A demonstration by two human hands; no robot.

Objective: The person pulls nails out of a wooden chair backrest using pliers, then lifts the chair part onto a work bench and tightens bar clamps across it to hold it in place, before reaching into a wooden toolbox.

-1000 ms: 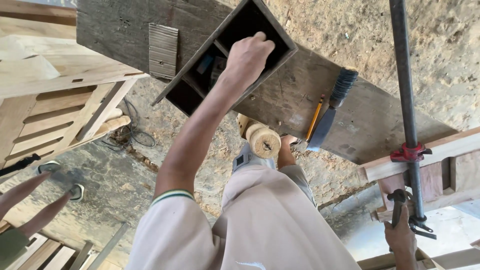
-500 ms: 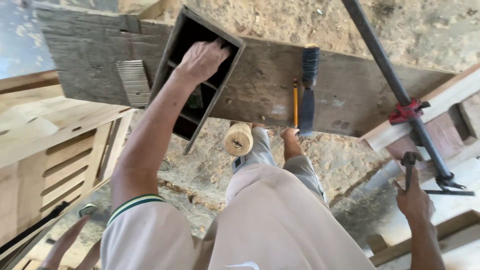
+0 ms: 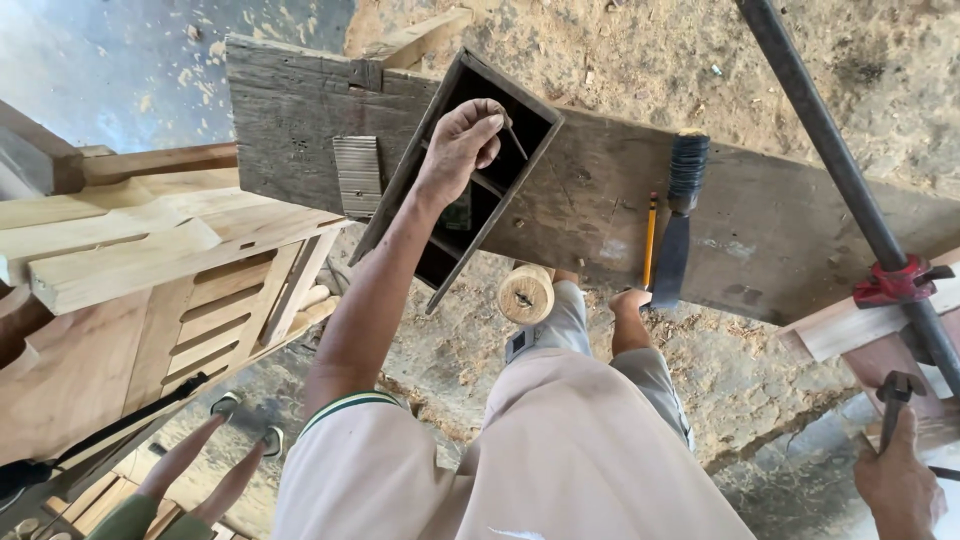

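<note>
My left hand [image 3: 460,150] is over a dark wooden compartment box [image 3: 395,200] that lies on a rough old plank bench [image 3: 780,230]. Its fingers pinch a thin nail [image 3: 513,140] above the box's upper compartment. My right hand [image 3: 898,482] is at the bottom right corner, closed around the dark handle [image 3: 893,395] of a long bar clamp [image 3: 840,170]. The clamp's red jaw [image 3: 892,283] bears on a pale board. My legs in beige trousers fill the lower middle.
On the bench lie a yellow pencil [image 3: 650,240], a black-handled chisel [image 3: 680,215] and a ridged metal piece [image 3: 357,177]. A wooden mallet [image 3: 527,293] pokes out below the bench edge. Pale slatted furniture [image 3: 150,270] stands left. Another person's sandalled feet [image 3: 245,425] are at lower left.
My left hand has come up from inside the box and now pinches a nail. The view has swung slightly; my right hand stays on the clamp handle.
</note>
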